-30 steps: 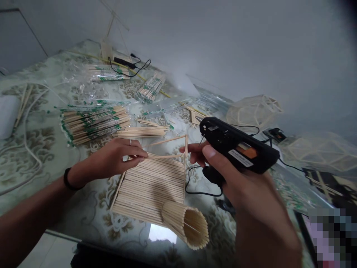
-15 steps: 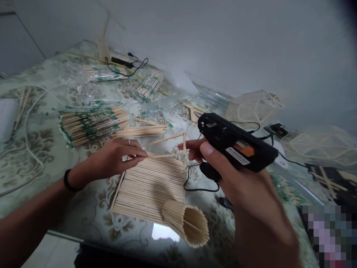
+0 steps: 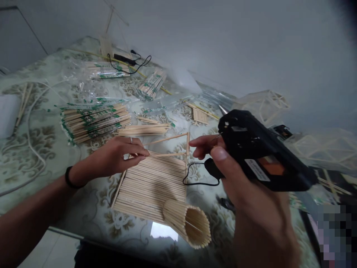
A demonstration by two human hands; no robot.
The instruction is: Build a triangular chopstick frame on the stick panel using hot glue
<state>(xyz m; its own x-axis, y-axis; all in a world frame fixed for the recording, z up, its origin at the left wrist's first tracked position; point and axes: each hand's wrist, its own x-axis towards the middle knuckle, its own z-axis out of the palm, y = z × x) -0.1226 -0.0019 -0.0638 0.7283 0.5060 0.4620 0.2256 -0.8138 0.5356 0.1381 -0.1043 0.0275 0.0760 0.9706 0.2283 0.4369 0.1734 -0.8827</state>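
Note:
My left hand (image 3: 126,152) pinches the near end of a thin wooden stick (image 3: 167,154) at the top edge of a flat panel of sticks laid side by side (image 3: 153,182). The stick's other end meets a short upright stick (image 3: 187,143), from which another stick slants back left. My right hand (image 3: 237,178) is wrapped round a black hot glue gun (image 3: 259,149), its metal nozzle aimed up and left, away from the panel. Its forefinger reaches close to the upright stick; whether it touches, I cannot tell. A round tube of sticks (image 3: 185,223) stands tilted at the panel's near right corner.
Loose sticks (image 3: 143,129) lie just behind the panel. Further back are plastic-wrapped stick bundles (image 3: 96,121) and a small stick piece (image 3: 199,115). Openwork stick models (image 3: 264,106) stand at the right. A white cable (image 3: 29,137) curves along the left.
My right hand has drawn the glue gun to the right, away from the upright stick. The left hand keeps its pinch on the stick; the view has shifted slightly.

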